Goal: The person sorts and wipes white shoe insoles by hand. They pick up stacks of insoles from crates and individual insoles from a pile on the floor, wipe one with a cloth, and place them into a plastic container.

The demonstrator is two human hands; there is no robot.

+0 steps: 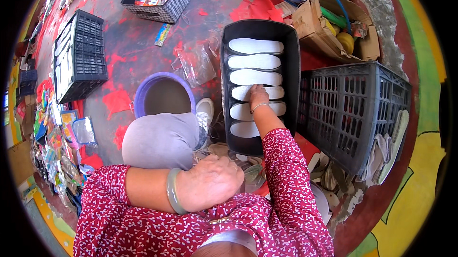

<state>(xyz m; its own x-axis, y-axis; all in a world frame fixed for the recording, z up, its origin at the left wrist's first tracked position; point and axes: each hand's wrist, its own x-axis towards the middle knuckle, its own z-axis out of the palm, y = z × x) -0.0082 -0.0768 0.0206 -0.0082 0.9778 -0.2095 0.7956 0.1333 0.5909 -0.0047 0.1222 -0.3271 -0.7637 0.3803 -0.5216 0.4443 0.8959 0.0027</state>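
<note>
A long black bin point(295, 80) stands in front of me with several white shoe soles point(255, 46) laid crosswise in a row. My right hand point(259, 96) reaches into it, fingers closed on a white shoe sole point(240, 93) in the middle of the row; the fingertips lie near its upper edge. A thin bracelet circles that wrist. Bent across in front of my chest, my left hand point(212, 183) is a loose fist with nothing visible in it, and a pale green bangle point(174, 191) sits on its wrist.
A purple bucket point(139, 96) stands left of the bin, beside my knee. Right are a large dark crate point(338, 109) and an open cardboard box point(310, 23). Shoes lie beneath my arms. Another crate point(90, 59) and a patterned basket point(162, 13) sit farther left.
</note>
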